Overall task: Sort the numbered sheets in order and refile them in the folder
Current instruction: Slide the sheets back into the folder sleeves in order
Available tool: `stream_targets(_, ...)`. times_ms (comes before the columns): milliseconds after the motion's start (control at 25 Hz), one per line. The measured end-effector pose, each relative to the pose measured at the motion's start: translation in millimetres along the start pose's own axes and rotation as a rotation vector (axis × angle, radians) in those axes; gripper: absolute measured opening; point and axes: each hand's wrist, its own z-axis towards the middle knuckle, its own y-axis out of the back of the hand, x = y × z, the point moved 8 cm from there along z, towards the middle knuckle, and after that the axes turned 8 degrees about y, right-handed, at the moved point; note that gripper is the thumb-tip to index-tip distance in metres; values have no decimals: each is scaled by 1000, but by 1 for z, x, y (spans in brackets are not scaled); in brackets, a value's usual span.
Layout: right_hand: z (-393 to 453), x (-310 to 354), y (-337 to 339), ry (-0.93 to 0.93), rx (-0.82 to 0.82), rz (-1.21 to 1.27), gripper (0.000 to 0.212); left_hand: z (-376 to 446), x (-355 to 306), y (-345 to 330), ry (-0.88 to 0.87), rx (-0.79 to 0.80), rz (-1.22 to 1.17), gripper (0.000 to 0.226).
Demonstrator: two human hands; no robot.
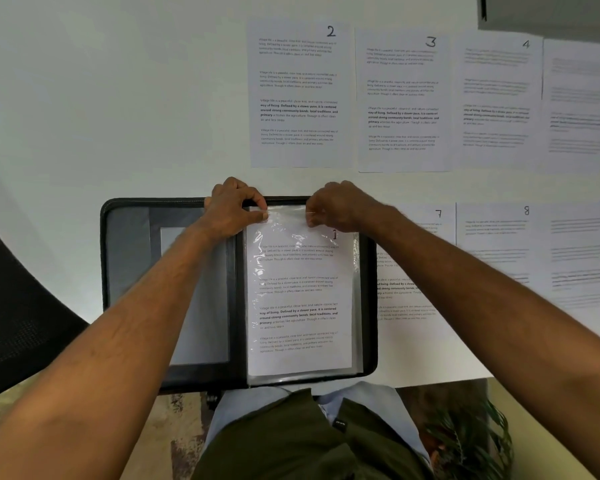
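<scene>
A black zip folder (pixel 129 258) lies open at the table's near edge. Its right half carries clear plastic sleeves (pixel 357 306). Sheet 1 (pixel 298 299) sits inside the top sleeve. My left hand (pixel 234 209) pinches the sleeve's top edge at the left. My right hand (pixel 340 207) pinches the same edge at the right. Sheets 2 (pixel 298 95), 3 (pixel 402 102) and 4 (pixel 496 98) lie in a row beyond the folder. Sheets 7 (pixel 413 306), 8 (pixel 496 237) and 9 (pixel 579 254) lie to its right, with sheet 7 partly under my right arm.
Another sheet (pixel 581 102), its number blurred, lies right of sheet 4. A grey object (pixel 548 12) sits at the far right corner. A black mesh chair (pixel 18 327) stands at the left. The white table (pixel 118 98) stretches left of the sheets.
</scene>
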Motion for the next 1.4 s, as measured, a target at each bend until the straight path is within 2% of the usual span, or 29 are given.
stream_targets(120,-4,-1,1,5,-36,-54,21,-3,-2,-4,11,-47,88,21)
stream_targets(200,-13,-2,2,-20,-134,-45,20,-9,-3,-7,26,-97,148,27)
stream_targets(360,-47,-7,2,-119,-555,255,13,-39,-7,-17,-23,-181,219,61)
stream_targets(400,-57,-8,0,-143,-652,344,21,-52,-6,-21,-32,-202,214,71)
stream_targets(480,-78,-12,-11,-218,-793,561,49,-81,-1,-34,-40,-234,155,80)
stream_targets(600,-111,-15,-43,-355,-871,814,80,-124,10,-66,-10,-215,54,75)
stream_targets(680,-134,-14,-71,-426,-851,905,81,-149,19,-88,13,-199,21,70)
stream_targets(760,-156,-10,-102,-493,-777,1009,73,-171,29,-106,54,-185,-30,64)
stream_targets(920,-185,9,-151,-496,-600,1221,40,-198,39,-130,171,-141,-90,56)
stream_targets(1040,-194,30,-165,-477,-424,1184,21,-211,35,-138,228,-81,-108,51)
stream_targets(1120,-197,42,-169,-479,-376,1159,18,-220,22,-140,212,-47,-126,45)
stream_targets(1200,-197,55,-162,-465,-413,1183,22,-230,5,-137,202,-22,-193,41)
stream_targets(1280,-197,72,-150,-430,-446,1258,19,-242,-12,-134,224,13,-338,45)
stream_targets(1400,-190,110,-131,-322,-404,1371,21,-253,-31,-119,229,11,-590,55)
